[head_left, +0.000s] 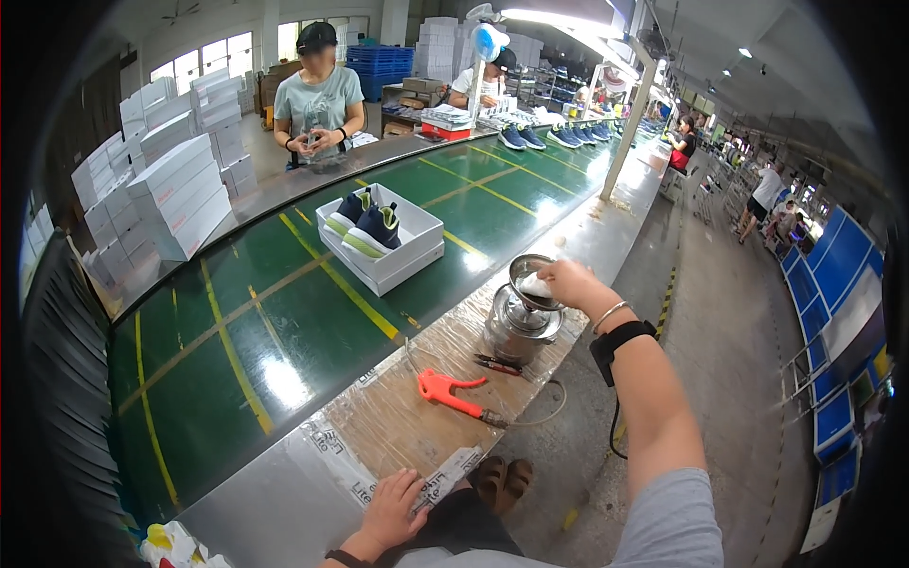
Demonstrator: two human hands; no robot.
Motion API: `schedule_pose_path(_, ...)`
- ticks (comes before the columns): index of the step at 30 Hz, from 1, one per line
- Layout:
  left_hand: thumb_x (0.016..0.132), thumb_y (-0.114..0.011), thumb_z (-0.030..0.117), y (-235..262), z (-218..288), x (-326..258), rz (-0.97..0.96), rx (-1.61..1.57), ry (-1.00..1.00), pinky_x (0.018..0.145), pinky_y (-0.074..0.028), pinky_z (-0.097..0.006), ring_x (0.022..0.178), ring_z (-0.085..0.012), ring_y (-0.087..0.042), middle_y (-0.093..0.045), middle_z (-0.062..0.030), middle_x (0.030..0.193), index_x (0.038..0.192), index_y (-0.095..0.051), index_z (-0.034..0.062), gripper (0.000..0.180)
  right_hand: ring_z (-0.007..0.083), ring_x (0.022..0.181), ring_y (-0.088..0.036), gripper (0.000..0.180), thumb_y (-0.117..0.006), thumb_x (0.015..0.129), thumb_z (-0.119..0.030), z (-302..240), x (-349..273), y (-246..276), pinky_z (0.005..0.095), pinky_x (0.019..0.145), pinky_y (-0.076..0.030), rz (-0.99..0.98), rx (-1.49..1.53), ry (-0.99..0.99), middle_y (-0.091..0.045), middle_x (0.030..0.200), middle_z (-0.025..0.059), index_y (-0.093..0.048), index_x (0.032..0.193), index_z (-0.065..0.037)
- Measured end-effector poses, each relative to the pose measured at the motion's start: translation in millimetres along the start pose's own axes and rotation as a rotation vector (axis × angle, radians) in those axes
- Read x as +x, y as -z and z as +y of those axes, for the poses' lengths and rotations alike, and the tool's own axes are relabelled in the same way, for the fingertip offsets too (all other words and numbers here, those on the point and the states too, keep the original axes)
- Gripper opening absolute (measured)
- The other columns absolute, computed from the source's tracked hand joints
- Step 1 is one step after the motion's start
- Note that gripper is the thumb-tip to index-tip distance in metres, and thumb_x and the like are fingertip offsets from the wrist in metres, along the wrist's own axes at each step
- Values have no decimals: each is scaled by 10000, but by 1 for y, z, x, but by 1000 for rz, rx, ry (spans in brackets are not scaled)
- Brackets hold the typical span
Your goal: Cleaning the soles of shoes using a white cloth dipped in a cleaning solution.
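My right hand [568, 286] reaches over a metal bowl [530, 264] on top of a squat silver metal pot [523, 327]. Its fingers are closed and pressed down on something whitish in the bowl, which I cannot make out. My left hand [392, 509] rests with its fingers stretched out on the near edge of the bench [374, 431], over a strip of printed tape. Between the hands lies a red air blow gun [450, 391], its hose fitting pointing to the bench's edge. Dark pens [498, 363] lie beside the pot.
Beyond the bench runs a green conveyor belt [312, 312] carrying an open white shoebox [417, 232] with navy and lime sneakers [369, 227]. More sneakers [568, 134] stand farther along. Across the belt, a person [317, 109] works near stacked white boxes [180, 199]. A post [630, 133] rises at the right.
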State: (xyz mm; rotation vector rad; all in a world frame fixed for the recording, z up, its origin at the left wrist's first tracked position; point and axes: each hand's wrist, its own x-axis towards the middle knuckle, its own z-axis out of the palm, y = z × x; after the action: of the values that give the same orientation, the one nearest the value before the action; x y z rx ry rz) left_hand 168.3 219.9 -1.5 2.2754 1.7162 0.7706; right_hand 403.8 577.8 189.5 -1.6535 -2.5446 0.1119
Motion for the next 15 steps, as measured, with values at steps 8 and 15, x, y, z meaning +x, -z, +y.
schedule_pose_path(8, 691, -663, 234, 10, 5, 1, 21, 22, 10, 962, -337, -424, 1138, -322, -445, -489, -149, 1193, 1120, -528, 19, 499, 338, 1049, -531, 293, -508, 811, -133, -14, -15, -14, 419, 905, -413, 20, 71, -73, -628, 1041, 131, -669, 1042, -214)
schedule_pose_path(15, 689, -667, 236, 2, 1, -3, 41, -15, -14, 956, -345, -423, 1135, -319, -450, -497, -148, 1183, 1126, -529, 27, 503, 331, 889, -619, 276, -489, 809, -141, 8, -2, 0, 406, 853, -455, 86, 299, -62, -643, 962, 177, -667, 1021, -140)
